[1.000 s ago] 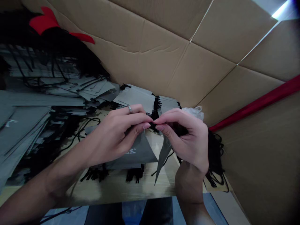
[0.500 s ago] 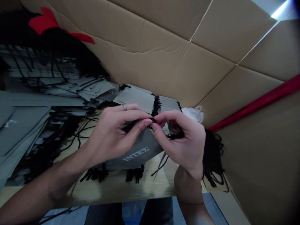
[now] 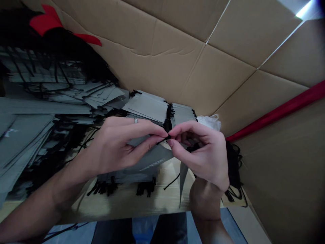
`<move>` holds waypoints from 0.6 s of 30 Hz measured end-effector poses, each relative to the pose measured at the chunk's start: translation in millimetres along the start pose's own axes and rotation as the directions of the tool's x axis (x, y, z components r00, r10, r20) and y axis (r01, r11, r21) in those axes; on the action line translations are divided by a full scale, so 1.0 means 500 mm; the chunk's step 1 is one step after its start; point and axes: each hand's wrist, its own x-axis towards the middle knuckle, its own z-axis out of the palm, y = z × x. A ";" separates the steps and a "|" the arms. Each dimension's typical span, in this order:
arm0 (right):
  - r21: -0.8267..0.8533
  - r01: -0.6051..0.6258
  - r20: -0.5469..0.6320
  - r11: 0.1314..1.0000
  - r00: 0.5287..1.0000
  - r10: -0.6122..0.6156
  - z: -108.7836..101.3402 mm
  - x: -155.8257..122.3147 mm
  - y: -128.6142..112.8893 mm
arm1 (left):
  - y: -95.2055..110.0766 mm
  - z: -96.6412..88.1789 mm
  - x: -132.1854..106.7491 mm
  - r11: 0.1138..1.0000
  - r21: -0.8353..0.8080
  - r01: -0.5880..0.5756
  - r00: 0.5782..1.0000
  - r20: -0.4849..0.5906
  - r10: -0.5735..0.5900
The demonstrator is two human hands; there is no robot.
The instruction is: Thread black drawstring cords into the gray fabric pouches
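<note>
My left hand (image 3: 119, 145), with a ring on one finger, pinches a short black cord (image 3: 162, 139) between thumb and index finger. Close against it, my right hand (image 3: 207, 156) pinches the same cord with thumb and forefinger. Below the fingers hangs a grey flat piece (image 3: 149, 165) with pale, blurred lettering, tilted and partly covered by my hands. More grey pieces with black cord ends (image 3: 147, 188) lie beneath it on the pale tabletop (image 3: 122, 206). How the cord is fastened is hidden by my fingertips.
Stacks of grey pieces (image 3: 27, 139) with black cords fill the left side. Two smaller stacks (image 3: 148, 105) stand against the cardboard wall (image 3: 162, 67). A clear plastic bag (image 3: 210, 122) and a black cord bundle (image 3: 233, 166) sit at the right.
Both hands have moved slightly down and right, still pinching the cord. The grey piece has tilted, and its lettering, readable earlier as INTEX, is now foreshortened.
</note>
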 end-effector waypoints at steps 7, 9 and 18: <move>0.047 -0.092 0.141 0.995 0.986 0.084 -0.008 0.005 0.003 | -0.009 -0.014 -0.005 0.993 0.056 -0.107 0.990 0.096 0.101; 0.015 -0.090 0.167 0.996 0.982 0.087 -0.006 0.005 0.008 | -0.012 -0.013 -0.005 0.982 0.100 -0.162 0.981 0.127 0.149; -0.221 0.157 0.179 0.962 0.977 -0.119 -0.017 0.007 0.019 | -0.018 0.018 -0.014 0.955 0.175 -0.240 0.967 0.124 0.220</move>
